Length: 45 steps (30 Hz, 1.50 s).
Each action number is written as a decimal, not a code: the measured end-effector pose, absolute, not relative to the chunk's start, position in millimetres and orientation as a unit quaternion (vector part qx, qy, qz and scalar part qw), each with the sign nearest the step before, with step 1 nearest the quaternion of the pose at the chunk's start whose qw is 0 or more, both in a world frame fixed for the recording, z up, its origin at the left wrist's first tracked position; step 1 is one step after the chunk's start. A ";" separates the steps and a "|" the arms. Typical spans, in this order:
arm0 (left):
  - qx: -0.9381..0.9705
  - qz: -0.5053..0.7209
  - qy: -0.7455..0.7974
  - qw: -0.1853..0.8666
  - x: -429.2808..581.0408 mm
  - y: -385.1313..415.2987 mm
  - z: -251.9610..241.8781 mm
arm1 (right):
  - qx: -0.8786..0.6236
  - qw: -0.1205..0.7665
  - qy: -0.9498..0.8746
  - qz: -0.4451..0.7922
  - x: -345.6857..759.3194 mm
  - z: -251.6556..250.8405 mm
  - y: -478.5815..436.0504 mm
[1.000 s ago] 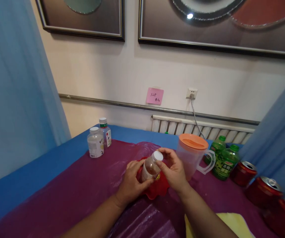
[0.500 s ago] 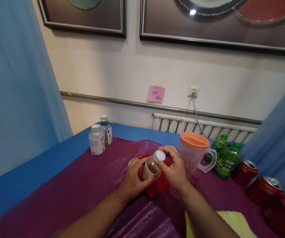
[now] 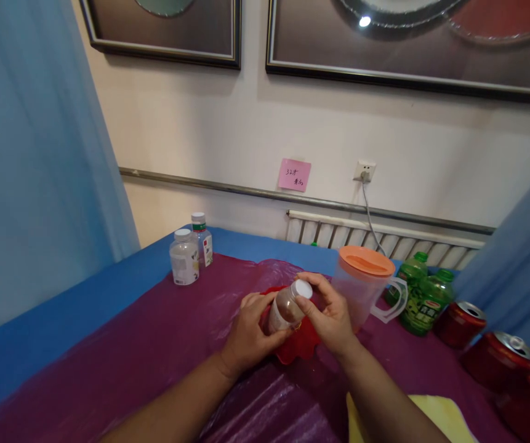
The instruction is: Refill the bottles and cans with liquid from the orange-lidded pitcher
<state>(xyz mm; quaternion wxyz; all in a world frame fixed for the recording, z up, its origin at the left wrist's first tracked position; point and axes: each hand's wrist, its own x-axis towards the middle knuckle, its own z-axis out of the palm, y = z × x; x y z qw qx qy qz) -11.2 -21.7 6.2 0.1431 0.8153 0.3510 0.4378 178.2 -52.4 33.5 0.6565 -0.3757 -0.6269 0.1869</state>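
A small clear bottle (image 3: 284, 307) with a little brown liquid is held tilted over a red scalloped dish (image 3: 302, 344) on the purple plastic sheet (image 3: 154, 344). My left hand (image 3: 248, 335) wraps the bottle's body from the left. My right hand (image 3: 328, 311) pinches its white cap (image 3: 302, 288) with thumb and fingers. Both hands are closed on the bottle.
A clear pitcher (image 3: 361, 292) with an orange lid stands right of my hands. Two green bottles (image 3: 424, 301) and several red cans (image 3: 495, 360) line the right side. Two small clear bottles (image 3: 191, 255) stand at back left. A yellow cloth (image 3: 435, 418) lies near right. Blue curtains hang on both sides.
The view has shifted slightly, so everything sits a little more to the right. Both hands keep their hold on the bottle and cap, with the bottle tilted about the same.
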 end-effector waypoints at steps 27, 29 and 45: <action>0.814 0.427 0.357 0.167 -12.0 -22.8 9.4 | -0.361 0.657 -0.633 0.194 178.4 38.4 -54.0; 0.813 0.430 0.354 0.167 -11.9 -23.0 9.6 | -0.361 0.647 -0.645 0.188 179.6 41.4 -55.4; 0.810 0.444 0.348 0.158 -12.4 -20.6 5.8 | -0.358 0.577 -0.721 0.136 189.0 49.1 -60.9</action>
